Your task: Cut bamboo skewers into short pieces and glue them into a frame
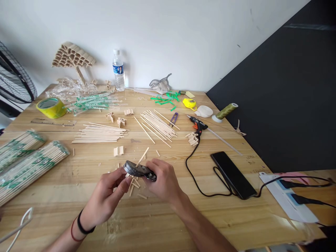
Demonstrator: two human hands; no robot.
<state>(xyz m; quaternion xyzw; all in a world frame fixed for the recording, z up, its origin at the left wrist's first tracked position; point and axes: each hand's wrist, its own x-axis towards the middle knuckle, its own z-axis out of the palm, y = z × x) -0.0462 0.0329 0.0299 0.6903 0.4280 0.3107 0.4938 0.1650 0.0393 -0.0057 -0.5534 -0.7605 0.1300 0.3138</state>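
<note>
My right hand (164, 180) is wrapped around the handles of dark metal pliers (136, 169). A thin wooden stick (143, 156) passes through the jaws of the pliers and slants up to the right. Close to the jaws, my left hand (109, 196) pinches the lower end of this stick between thumb and fingers. Below both hands, short cut stick pieces (135, 182) lie scattered on the wooden table (147, 231). Beyond the hands are a loose pile of long sticks (159, 124) and another pile (101, 133) to its left.
Packs of wrapped sticks (39, 166) lie at left, near yellow tape (51, 107). A glue gun (198, 124) with its cable and a black phone (233, 175) are at right. At the back stand a water bottle (118, 71) and a roof-like stick model (73, 56).
</note>
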